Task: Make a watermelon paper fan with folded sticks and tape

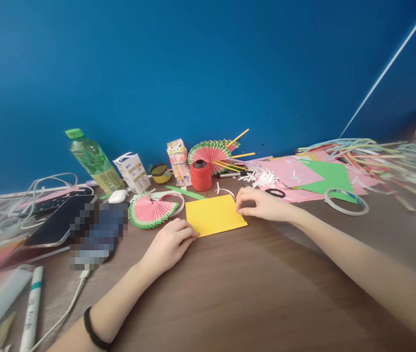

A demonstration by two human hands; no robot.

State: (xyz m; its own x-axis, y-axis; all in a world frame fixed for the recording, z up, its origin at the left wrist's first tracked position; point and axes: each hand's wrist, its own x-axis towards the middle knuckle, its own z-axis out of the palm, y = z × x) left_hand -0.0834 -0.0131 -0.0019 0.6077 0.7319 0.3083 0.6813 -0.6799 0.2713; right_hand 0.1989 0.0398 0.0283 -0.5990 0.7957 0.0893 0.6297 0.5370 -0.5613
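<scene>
A yellow paper square (214,214) lies flat on the brown table (229,293) in front of me. My left hand (169,243) rests at its near left corner, fingers curled and pinching the paper's edge. My right hand (259,203) sits at the paper's right edge, fingers bent and pressed down on that side. Just left of the yellow sheet lies a folded pink and green watermelon paper fan (151,210).
At the back stand a red thread spool (201,176), another paper fan (210,152), a green bottle (94,161), small cartons (133,172) and a tape roll (345,201). Pink and green sheets (325,177) and straws lie right. A phone (59,222), cables and a marker (32,308) lie left.
</scene>
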